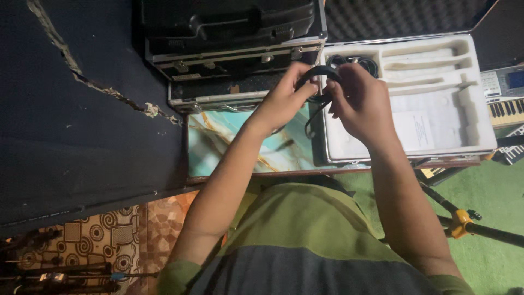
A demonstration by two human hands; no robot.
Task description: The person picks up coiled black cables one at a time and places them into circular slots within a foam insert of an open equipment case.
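Spreading beneath both hands: a table (229, 145) with a glossy turquoise, marble-patterned top, part bare between the forearms. Lying open just beyond and under the right hand: a flat aluminium-edged case with a white moulded foam insert (436, 117), its shaped recesses mostly vacant, a white paper slip resting in the wide one, grey egg-crate foam lining the raised lid beyond. Sitting just beyond the left hand: a black hard case with metal latches (229, 38), closed. Showing at the far right, well apart from the hands: the keys of an electronic keyboard (505, 98). Angling below the right forearm: a black stand leg with a yellow clamp (461, 221) over green flooring.

Hanging between the hands, above the near left corner of the foam: a thin black cable, curling into a loop (319, 82), one loose end trailing down toward the table. Pinching the loop from the left: left hand (284, 98), fingers closing on the cable. Gripping from the right: right hand (360, 101), thumb and fingers clamping on the same loop, hands nearly touching.

Judging by the look: light, limp and springy, smooth enough to slide, prone to uncoiling; kinking likely under sharp bends. Best holding at the crossing of the turns, with plug ends supported rather than dangling.
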